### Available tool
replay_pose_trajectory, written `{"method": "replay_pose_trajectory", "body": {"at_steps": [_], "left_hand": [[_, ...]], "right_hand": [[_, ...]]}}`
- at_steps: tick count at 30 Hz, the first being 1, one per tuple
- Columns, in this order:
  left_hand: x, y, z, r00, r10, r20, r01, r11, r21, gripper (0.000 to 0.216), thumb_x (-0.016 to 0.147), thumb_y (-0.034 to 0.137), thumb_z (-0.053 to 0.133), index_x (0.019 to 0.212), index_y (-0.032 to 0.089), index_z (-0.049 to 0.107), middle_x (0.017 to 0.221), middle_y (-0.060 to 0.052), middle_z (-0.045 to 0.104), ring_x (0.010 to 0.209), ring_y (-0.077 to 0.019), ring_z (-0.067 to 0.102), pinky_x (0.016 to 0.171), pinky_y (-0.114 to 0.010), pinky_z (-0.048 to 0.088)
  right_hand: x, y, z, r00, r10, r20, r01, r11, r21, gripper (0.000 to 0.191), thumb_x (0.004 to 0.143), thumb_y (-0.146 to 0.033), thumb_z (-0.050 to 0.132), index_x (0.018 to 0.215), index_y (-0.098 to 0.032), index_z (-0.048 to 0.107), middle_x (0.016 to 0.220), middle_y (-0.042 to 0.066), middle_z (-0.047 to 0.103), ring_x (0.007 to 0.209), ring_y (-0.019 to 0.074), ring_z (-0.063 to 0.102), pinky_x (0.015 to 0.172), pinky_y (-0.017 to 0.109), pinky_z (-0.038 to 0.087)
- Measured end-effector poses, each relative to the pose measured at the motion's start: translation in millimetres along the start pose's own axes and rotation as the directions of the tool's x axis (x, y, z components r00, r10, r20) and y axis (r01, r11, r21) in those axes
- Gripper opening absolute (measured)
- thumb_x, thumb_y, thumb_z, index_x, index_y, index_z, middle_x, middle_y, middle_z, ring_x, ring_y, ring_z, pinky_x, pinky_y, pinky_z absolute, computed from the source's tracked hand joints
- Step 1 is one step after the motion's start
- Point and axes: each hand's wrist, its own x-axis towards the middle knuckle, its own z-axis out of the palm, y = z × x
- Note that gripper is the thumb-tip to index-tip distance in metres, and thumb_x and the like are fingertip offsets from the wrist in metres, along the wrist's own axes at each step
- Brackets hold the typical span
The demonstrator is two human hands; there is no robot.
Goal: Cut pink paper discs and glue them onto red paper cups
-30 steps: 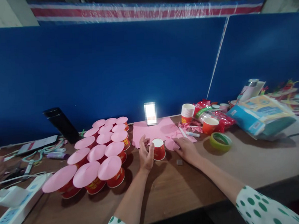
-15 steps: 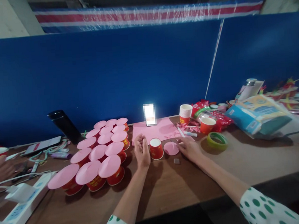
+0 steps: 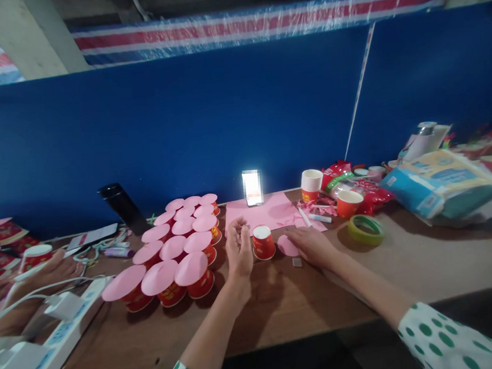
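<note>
Bench [image 3: 424,262], brown top; contents listed from near edge to far edge.

- Power strip [image 3: 58,332]: white, plug seated, at the near left corner.
- Left hand [image 3: 239,251]: standing on its edge mid-bench, fingers loosely curled, grasping nothing. It is just left of the red cup; contact cannot be told.
- Right hand [image 3: 313,246]: laid flat, palm down, released, fingertips at the rim of the pink disc.
- Grey square [image 3: 297,262]: small, flat, just beside the right hand.
- Red cup [image 3: 263,243]: upright, mouth open, between the two hands.
- Pink disc [image 3: 287,245]: flat on the bench, just right of the red cup.
- Capped cups [image 3: 179,251]: cluster of red cups, each topped with pink paper, left of the left hand.
- Tape roll [image 3: 366,229]: green, lying flat, right of the right hand.
- Pink sheet [image 3: 269,212]: flat, beyond the red cup.
- Phone [image 3: 252,187]: lit, upright at the far edge.
- Cup stack [image 3: 311,184]: far edge, right of the pink sheet.
</note>
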Motion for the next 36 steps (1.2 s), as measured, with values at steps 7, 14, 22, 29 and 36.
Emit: {"method": "replay_pose_trajectory", "body": {"at_steps": [7,14,22,29,36], "left_hand": [[-38,2,-2,0.987,-0.101,0.127,0.107,0.993,-0.041,0.024,0.086,0.033,0.053,0.103,0.018,0.056,0.095,-0.006,0.063,0.084,-0.0158,0.061,0.076,-0.029,0.048],[-57,-4,3,0.891,-0.180,0.417,0.078,0.965,0.250,0.018,0.083,0.030,0.054,0.089,0.020,0.068,0.079,-0.005,0.068,0.065,-0.0169,0.059,0.061,-0.027,0.044],[-65,-13,14,0.846,-0.190,0.498,0.053,0.960,0.275,0.019,0.081,0.027,0.054,0.093,0.020,0.068,0.089,-0.008,0.069,0.077,-0.0202,0.063,0.068,-0.030,0.048],[-67,-16,28,0.869,-0.277,0.410,0.203,0.955,0.215,0.029,0.078,0.024,0.060,0.106,0.017,0.060,0.103,-0.012,0.066,0.091,-0.0212,0.063,0.075,-0.032,0.050],[-71,-1,32,0.861,-0.367,0.351,0.428,0.897,-0.113,0.031,0.075,0.032,0.069,0.099,0.016,0.060,0.094,-0.009,0.067,0.085,-0.0172,0.063,0.076,-0.028,0.049]], "right_hand": [[6,7,9,0.989,0.129,-0.075,-0.125,0.990,0.058,0.038,0.087,-0.024,0.045,0.123,-0.014,0.054,0.110,0.014,0.065,0.103,0.0241,0.057,0.087,0.032,0.040],[12,11,11,0.991,0.135,0.001,-0.133,0.971,0.201,0.057,0.071,-0.034,0.066,0.124,-0.014,0.055,0.116,0.016,0.063,0.106,0.0298,0.055,0.090,0.037,0.039],[11,15,7,0.987,0.158,0.030,-0.158,0.924,0.349,0.058,0.068,-0.022,0.064,0.125,-0.020,0.054,0.117,0.010,0.065,0.103,0.0263,0.060,0.085,0.034,0.044],[2,10,-3,0.936,0.283,-0.210,-0.106,0.795,0.597,0.045,0.076,-0.025,0.058,0.120,-0.016,0.054,0.119,0.013,0.063,0.105,0.0258,0.061,0.092,0.040,0.046],[-17,-27,-6,0.918,0.391,-0.065,-0.089,0.363,0.928,0.045,0.073,-0.032,0.064,0.115,-0.019,0.054,0.119,0.011,0.063,0.105,0.0248,0.062,0.089,0.039,0.052]]}}
